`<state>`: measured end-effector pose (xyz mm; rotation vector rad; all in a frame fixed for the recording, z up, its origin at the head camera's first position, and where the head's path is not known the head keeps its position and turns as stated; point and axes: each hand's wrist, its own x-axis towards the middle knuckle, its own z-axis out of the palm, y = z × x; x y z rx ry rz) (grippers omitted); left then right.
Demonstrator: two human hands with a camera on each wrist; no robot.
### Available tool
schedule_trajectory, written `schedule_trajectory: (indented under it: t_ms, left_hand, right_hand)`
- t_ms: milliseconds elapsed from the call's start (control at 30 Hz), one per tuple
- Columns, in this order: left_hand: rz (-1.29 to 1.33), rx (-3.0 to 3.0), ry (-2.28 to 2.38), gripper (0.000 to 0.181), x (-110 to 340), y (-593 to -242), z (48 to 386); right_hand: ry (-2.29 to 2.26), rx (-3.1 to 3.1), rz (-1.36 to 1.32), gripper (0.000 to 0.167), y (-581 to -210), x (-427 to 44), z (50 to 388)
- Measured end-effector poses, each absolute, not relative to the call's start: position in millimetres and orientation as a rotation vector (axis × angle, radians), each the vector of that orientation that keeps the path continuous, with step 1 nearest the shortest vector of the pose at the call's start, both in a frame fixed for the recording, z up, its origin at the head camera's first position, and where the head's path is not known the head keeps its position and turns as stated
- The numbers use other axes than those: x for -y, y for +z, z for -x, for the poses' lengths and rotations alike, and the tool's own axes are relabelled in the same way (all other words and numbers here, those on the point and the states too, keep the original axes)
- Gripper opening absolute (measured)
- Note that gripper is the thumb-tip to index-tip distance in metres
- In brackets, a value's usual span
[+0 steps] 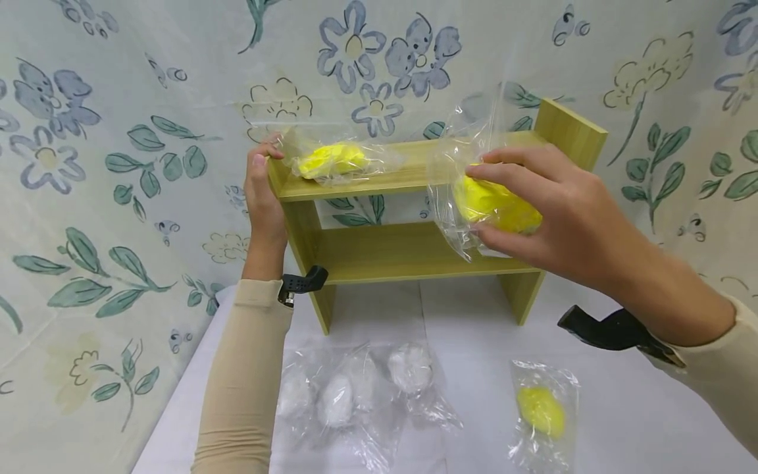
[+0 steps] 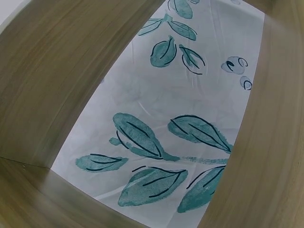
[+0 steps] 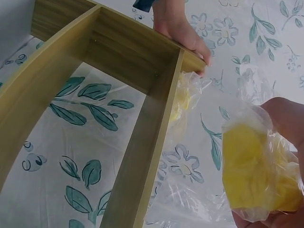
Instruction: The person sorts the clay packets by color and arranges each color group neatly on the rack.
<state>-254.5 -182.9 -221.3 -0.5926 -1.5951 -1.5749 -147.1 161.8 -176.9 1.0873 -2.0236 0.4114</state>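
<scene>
My right hand (image 1: 568, 210) holds a clear plastic bag with a yellow lump (image 1: 482, 197) in front of the wooden shelf's upper right part; the right wrist view shows the bagged yellow lump (image 3: 247, 164) between thumb and fingers. My left hand (image 1: 265, 191) grips the left end of the shelf (image 1: 379, 253) at its top; in the right wrist view that hand (image 3: 183, 33) lies on the shelf's end board. Another bagged yellow lump (image 1: 334, 160) lies on the top board's left part, beside the left hand.
Several bagged white lumps (image 1: 337, 398) lie on the white-covered table in front of the shelf. One bagged yellow lump (image 1: 541, 411) lies at the front right. A floral cloth (image 1: 148, 197) hangs behind. The left wrist view shows shelf boards (image 2: 71, 57).
</scene>
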Motion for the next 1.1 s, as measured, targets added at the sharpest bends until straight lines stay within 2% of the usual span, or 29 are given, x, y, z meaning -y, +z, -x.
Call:
schedule_trajectory:
  t_ms: [667, 1100]
  left_hand:
    - [0.592, 1.568, -1.614, 0.025, 185, -221, 251]
    - [0.604, 1.564, -1.597, 0.025, 185, -221, 252]
  right_hand:
    - [0.429, 2.169, -0.875, 0.055, -148, -138, 181]
    - [0.531, 2.218, -0.871, 0.052, -145, -124, 227]
